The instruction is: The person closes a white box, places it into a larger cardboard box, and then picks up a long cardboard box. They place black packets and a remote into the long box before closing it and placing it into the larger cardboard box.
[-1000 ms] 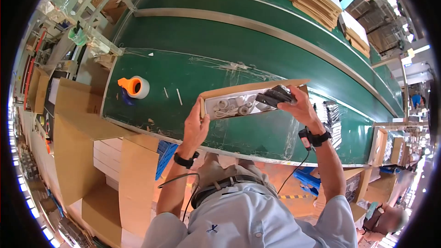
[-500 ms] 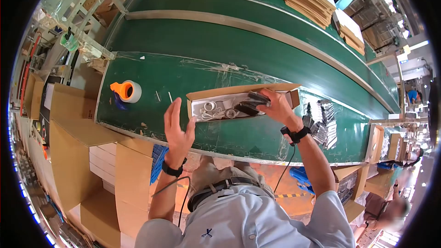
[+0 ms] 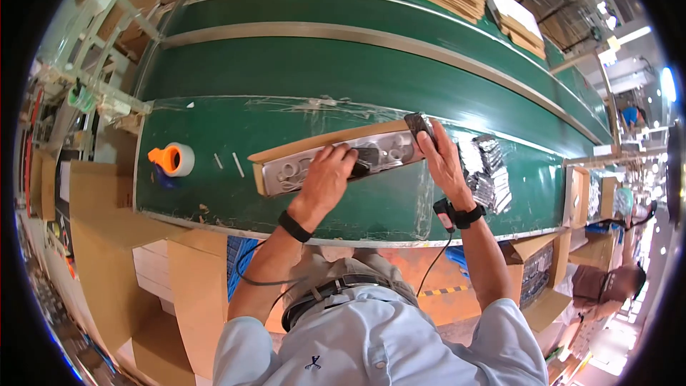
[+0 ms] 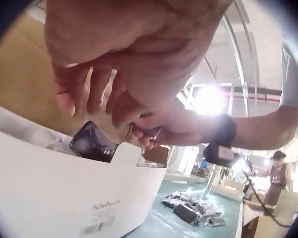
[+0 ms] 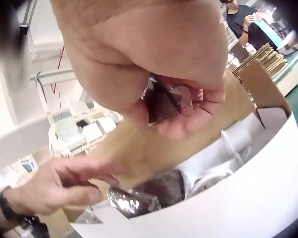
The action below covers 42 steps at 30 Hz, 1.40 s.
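Pinching a small black plastic-wrapped part (image 3: 416, 125) in our right hand (image 3: 444, 164) above the long brown cardboard box (image 3: 314, 144), at its right end; our left hand (image 3: 325, 175), mid-box, seemingly grips another black wrapped part (image 3: 366, 159).

Green bench (image 3: 214, 118) — box (image 3: 314, 144), tape roll (image 3: 175, 159), wrapped packets (image 3: 489, 171).
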Motion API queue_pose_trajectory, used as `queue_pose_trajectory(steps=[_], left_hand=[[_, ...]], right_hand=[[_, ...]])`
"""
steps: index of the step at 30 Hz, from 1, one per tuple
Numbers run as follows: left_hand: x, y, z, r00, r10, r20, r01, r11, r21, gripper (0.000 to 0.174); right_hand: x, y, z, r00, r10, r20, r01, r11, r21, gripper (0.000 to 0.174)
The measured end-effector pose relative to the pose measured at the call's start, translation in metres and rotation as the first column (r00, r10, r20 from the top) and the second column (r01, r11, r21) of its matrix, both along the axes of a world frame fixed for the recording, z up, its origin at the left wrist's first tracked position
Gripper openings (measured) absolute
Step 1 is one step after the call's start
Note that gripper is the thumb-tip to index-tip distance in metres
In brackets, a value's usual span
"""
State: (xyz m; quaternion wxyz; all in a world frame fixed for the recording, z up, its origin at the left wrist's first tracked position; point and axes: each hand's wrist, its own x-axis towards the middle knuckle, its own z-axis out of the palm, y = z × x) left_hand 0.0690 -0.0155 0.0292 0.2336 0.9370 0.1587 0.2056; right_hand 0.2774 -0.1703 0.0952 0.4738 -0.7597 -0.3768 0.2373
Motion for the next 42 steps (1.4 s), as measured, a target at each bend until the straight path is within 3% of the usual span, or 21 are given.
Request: queue_pose_trajectory(steps=[4,6,9,12,13,16,18,19,20,22,23,25,27,30,31,34,36,37,39,41,42], left_hand=[[0.012,0.002,0.004,0.998,0.019,-0.055,-0.031,0.976,-0.215,0.024],[0.015,0.002,0.011,0.996,0.038,-0.078,-0.059,0.957,-0.284,0.024],[0.015,-0.004,0.011,0.990,0.090,-0.107,-0.086,0.995,0.041,0.026],[0.009,-0.013,0.003,0.994,0.105,-0.032,-0.099,0.982,0.158,0.029],[0.006,-0.014,0.007,0.993,0.104,-0.055,-0.095,0.984,0.148,0.031],[-0.005,-0.014,0.022,0.990,0.110,0.083,-0.124,0.975,0.186,0.032],[-0.028,-0.017,0.059,0.945,0.118,0.306,-0.048,0.973,-0.227,0.031],[-0.044,-0.020,0.088,0.895,0.164,0.416,0.069,0.869,-0.491,0.025],[-0.068,-0.023,0.121,0.879,0.220,0.423,0.199,0.637,-0.745,0.016],[-0.099,-0.035,0.186,0.746,0.287,0.600,0.443,0.459,-0.770,0.006],[-0.105,-0.040,0.204,0.577,0.227,0.785,0.673,0.413,-0.614,0.004],[-0.108,-0.049,0.230,0.285,0.154,0.946,0.894,0.312,-0.321,0.003],[-0.105,-0.057,0.245,0.119,0.153,0.981,0.952,0.264,-0.157,0.005],[-0.103,-0.062,0.254,-0.002,0.181,0.983,0.959,0.278,-0.049,0.009],[-0.105,-0.065,0.254,-0.016,0.182,0.983,0.957,0.289,-0.038,0.011],[-0.117,-0.057,0.254,0.131,0.178,0.975,0.970,0.180,-0.163,0.007],[-0.121,-0.064,0.252,0.152,0.220,0.963,0.957,0.212,-0.199,0.006],[-0.122,-0.070,0.250,0.161,0.241,0.957,0.947,0.236,-0.219,0.005],[-0.134,-0.063,0.243,0.220,0.156,0.963,0.930,0.263,-0.255,0.005],[-0.138,-0.066,0.238,0.221,0.142,0.965,0.897,0.357,-0.258,0.007],[-0.140,-0.058,0.227,0.229,-0.001,0.973,0.896,0.392,-0.210,0.005]], right_hand=[[0.016,-0.032,-0.014,0.993,-0.058,-0.103,0.072,0.987,0.143,0.027],[0.019,-0.046,-0.016,0.997,-0.046,-0.066,0.051,0.996,0.076,0.023],[0.016,-0.056,-0.020,0.999,0.028,-0.020,-0.029,0.999,-0.035,0.017],[0.008,-0.046,-0.029,0.984,0.103,0.143,-0.108,0.994,0.029,0.016],[0.006,-0.041,-0.025,0.984,0.085,0.155,-0.086,0.996,-0.003,0.018],[0.007,-0.031,-0.026,0.900,-0.003,0.436,-0.006,1.000,0.020,0.018],[0.006,-0.026,-0.017,0.862,-0.041,0.506,0.050,0.999,-0.004,0.018],[0.006,-0.023,-0.015,0.838,-0.047,0.544,0.052,0.999,0.005,0.017],[0.002,-0.019,-0.015,0.817,-0.051,0.574,0.052,0.999,0.015,0.016],[-0.005,-0.011,-0.005,0.839,-0.076,0.539,0.101,0.995,-0.016,0.016],[-0.005,-0.009,-0.007,0.803,-0.025,0.596,0.107,0.989,-0.103,0.016],[-0.003,-0.002,-0.013,0.739,0.100,0.666,0.104,0.960,-0.260,0.016],[-0.004,0.004,-0.020,0.686,0.220,0.694,-0.022,0.959,-0.282,0.017],[-0.006,0.015,-0.018,0.601,0.297,0.742,-0.183,0.955,-0.235,0.016],[-0.004,0.016,-0.020,0.580,0.336,0.743,-0.206,0.942,-0.265,0.017],[0.002,0.009,-0.020,0.585,0.413,0.698,-0.134,0.898,-0.420,0.018],[0.007,0.004,-0.018,0.600,0.398,0.694,-0.098,0.897,-0.431,0.014],[-0.002,0.005,-0.001,0.652,0.429,0.625,-0.025,0.836,-0.549,0.012],[-0.003,-0.003,-0.001,0.705,0.433,0.562,0.000,0.793,-0.610,0.013],[-0.013,0.002,0.010,0.706,0.386,0.594,-0.113,0.889,-0.443,0.011],[-0.020,0.003,0.015,0.722,0.351,0.596,-0.163,0.924,-0.347,0.011]])
